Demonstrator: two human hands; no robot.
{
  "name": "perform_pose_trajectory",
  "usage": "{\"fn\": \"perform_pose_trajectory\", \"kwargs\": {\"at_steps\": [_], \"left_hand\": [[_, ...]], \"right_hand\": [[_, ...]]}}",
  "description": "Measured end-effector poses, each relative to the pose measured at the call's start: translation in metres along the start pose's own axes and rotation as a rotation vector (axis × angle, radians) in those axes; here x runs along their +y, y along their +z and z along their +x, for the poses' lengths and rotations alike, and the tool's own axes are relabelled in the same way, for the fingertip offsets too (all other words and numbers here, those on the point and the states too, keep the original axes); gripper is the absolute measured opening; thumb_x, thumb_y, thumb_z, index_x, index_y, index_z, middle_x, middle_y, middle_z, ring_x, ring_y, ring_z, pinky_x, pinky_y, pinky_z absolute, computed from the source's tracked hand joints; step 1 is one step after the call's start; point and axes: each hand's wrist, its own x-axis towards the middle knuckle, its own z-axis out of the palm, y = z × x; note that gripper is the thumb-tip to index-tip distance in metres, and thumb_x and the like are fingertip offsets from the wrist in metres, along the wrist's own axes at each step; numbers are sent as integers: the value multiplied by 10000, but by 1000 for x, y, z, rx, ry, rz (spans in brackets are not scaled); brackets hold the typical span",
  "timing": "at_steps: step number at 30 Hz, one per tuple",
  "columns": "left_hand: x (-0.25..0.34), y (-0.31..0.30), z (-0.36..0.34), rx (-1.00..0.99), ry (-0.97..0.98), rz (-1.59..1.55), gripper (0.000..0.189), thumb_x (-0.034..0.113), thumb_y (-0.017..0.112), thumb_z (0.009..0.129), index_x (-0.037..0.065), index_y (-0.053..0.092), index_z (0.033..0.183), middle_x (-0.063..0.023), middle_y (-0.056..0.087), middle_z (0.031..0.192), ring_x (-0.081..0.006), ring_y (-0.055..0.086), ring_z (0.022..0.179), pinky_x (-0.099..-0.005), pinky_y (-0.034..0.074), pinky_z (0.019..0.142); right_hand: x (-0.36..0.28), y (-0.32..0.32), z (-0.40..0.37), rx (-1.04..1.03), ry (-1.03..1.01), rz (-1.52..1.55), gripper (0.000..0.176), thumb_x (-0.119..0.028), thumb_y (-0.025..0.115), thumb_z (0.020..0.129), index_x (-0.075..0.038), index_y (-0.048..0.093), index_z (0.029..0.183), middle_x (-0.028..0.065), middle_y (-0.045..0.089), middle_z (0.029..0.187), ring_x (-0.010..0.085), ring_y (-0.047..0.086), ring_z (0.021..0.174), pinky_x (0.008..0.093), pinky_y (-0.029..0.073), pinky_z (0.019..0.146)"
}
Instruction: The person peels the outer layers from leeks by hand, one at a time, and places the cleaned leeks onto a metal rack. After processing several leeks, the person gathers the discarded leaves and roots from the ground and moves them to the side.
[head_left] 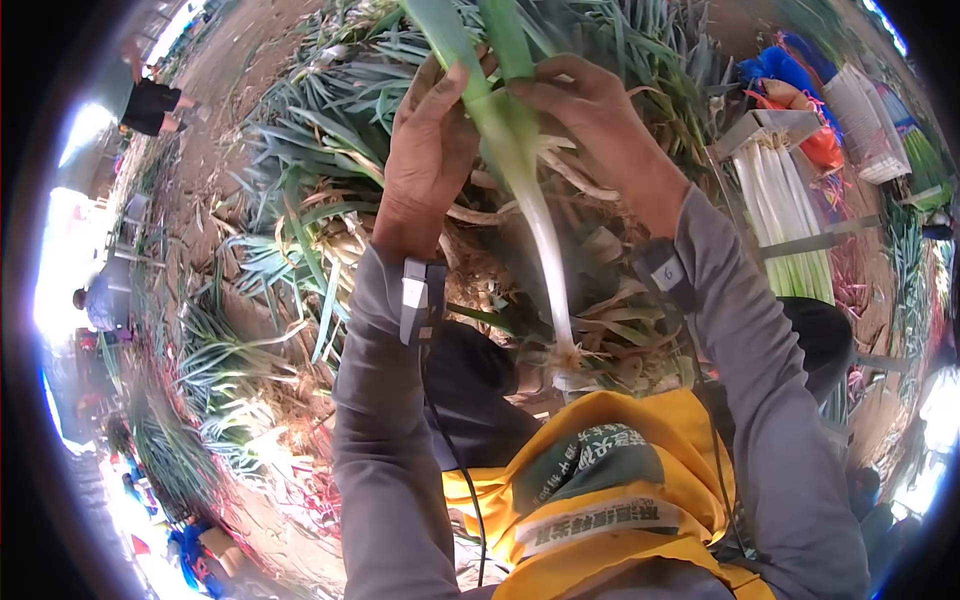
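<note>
Arms raised; left grip [430,140] and right grip [590,110] clenched (close together).

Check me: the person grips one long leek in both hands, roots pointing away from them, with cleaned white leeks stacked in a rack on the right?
One slip: the head view shows the leek with its roots pointing toward the person, by the yellow apron. The left hand and right hand both grip it, and cleaned leeks fill the rack on the right.

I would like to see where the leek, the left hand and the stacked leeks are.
leek [544,250]: head view, middle of the white stalk.
left hand [430,150]: head view, back of the hand.
stacked leeks [785,215]: head view, white stalks, at right.
</note>
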Motion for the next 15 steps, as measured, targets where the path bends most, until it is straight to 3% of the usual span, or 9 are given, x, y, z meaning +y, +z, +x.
{"fn": "perform_pose_trajectory", "kwargs": {"at_steps": [2,3,6,8,10,13,15], "left_hand": [[-8,-22,3,67,33,79,362,76,654,984,38,529,1321,-94,639,1142,-216,623,1072,-378,524,955],[-10,-22,3,118,76,56,334,98,667,986,57,550,1297,-88,635,1112,-208,627,1011,-379,540,889],[3,-33,8,153,135,63,325,102,677,981,94,549,1280,-69,624,1080,-208,631,946,-377,545,817],[15,-39,9,172,201,102,317,125,658,996,100,526,1284,-73,606,1057,-210,623,936,-367,548,807],[28,-47,11,191,319,155,305,172,621,1027,111,480,1290,-80,569,1011,-214,606,917,-346,553,789],[43,-60,9,194,350,201,336,169,615,1029,123,454,1320,-78,581,1023,-200,594,847,-343,528,734],[51,-69,8,200,403,257,372,150,628,1018,123,463,1350,-73,614,1033,-189,603,828,-349,523,717]], "right_hand": [[-3,-4,-1,-1,87,11,221,-115,752,920,22,641,1053,45,689,904,86,642,819,243,497,697],[-2,-6,-7,-28,-57,-42,217,-116,747,927,23,635,1050,54,694,922,96,657,813,254,516,711],[-12,8,-31,-40,-90,110,181,-123,714,959,3,615,1041,66,701,956,113,687,816,271,554,721],[-25,3,-43,-67,69,508,144,-125,687,980,-24,605,1041,60,697,957,106,691,867,263,552,706],[-17,-16,-46,-139,69,529,152,-137,657,999,-18,606,1078,56,696,945,98,680,833,262,548,682],[-4,-38,-66,-159,249,193,274,-238,653,1003,15,614,1100,75,682,968,99,657,808,255,541,680],[9,-60,-93,-285,540,-223,327,-288,699,950,-5,632,1098,83,678,1004,153,668,880,300,549,738]]}}
